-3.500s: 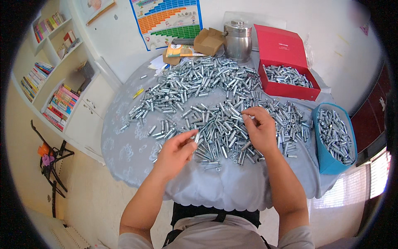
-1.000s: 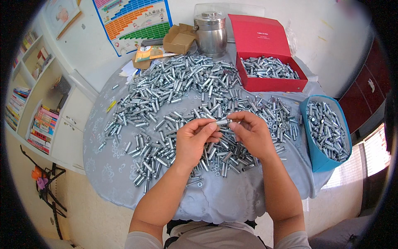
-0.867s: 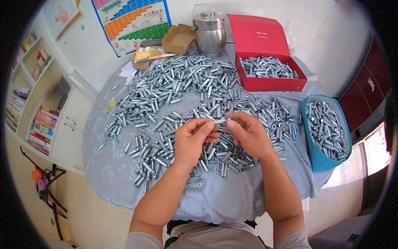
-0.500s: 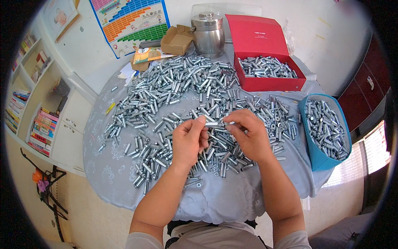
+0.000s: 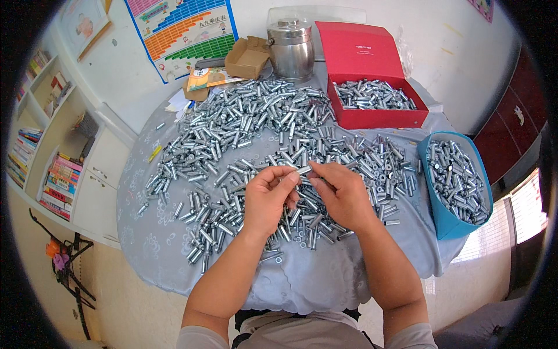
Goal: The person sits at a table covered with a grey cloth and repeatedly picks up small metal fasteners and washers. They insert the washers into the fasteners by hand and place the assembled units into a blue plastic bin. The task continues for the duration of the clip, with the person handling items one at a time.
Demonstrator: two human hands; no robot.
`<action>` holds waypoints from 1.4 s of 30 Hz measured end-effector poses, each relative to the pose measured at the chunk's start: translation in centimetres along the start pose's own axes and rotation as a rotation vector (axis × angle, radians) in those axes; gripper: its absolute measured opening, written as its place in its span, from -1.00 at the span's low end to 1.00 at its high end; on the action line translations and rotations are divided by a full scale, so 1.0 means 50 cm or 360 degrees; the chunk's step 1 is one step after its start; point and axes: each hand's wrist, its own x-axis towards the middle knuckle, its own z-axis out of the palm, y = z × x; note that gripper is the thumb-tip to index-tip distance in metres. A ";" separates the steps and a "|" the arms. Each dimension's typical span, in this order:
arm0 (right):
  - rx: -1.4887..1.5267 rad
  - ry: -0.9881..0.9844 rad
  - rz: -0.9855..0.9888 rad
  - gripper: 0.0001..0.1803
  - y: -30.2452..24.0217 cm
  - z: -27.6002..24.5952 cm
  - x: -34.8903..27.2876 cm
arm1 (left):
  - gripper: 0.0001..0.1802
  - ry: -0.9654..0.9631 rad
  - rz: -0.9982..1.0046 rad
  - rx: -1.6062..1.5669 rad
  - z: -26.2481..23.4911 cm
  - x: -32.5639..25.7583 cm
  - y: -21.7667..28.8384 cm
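Observation:
Over the heap of shiny metal sleeve anchors (image 5: pixel 256 113), my two hands meet at one sleeve anchor (image 5: pixel 303 170). My left hand (image 5: pixel 268 198) pinches it between thumb and fingers, the other fingers curled in. At its right end, the thumb and forefinger of my right hand (image 5: pixel 344 195) close on the tip. Those fingertips hide whatever small part sits there. Beneath and around both hands lie loose sleeves, bolts, nuts and washers, with a single nut (image 5: pixel 279 260) near the front of the pile.
A red lidded box (image 5: pixel 381 120) full of anchors stands at the back right. Nearer on the right is a teal bin (image 5: pixel 456 224), also filled. A steel pot (image 5: pixel 292 55) and a cardboard box (image 5: pixel 247 61) stand behind the heap on the grey tablecloth (image 5: pixel 148 232).
The sleeve anchor has tilted, its right end now higher. My right fingers have closed in on that end, and my left fingers have shifted their grip.

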 end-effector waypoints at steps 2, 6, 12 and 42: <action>0.0043 -0.0009 0.0286 -0.68 -0.019 -0.011 0.004 | -0.79 0.0006 0.0016 -0.0016 -0.003 0.002 -0.006; 0.0200 -0.0132 0.0299 -0.66 -0.014 -0.025 0.006 | -0.81 -0.0060 -0.0060 0.0103 0.000 -0.003 0.012; 0.0260 0.0136 0.0518 -0.78 0.024 -0.020 0.003 | -0.80 0.0099 0.0038 0.0183 -0.001 -0.002 0.009; 0.0051 0.0132 0.0283 -0.85 0.003 0.021 -0.007 | -0.83 0.0001 0.0374 0.1781 -0.221 -0.180 0.073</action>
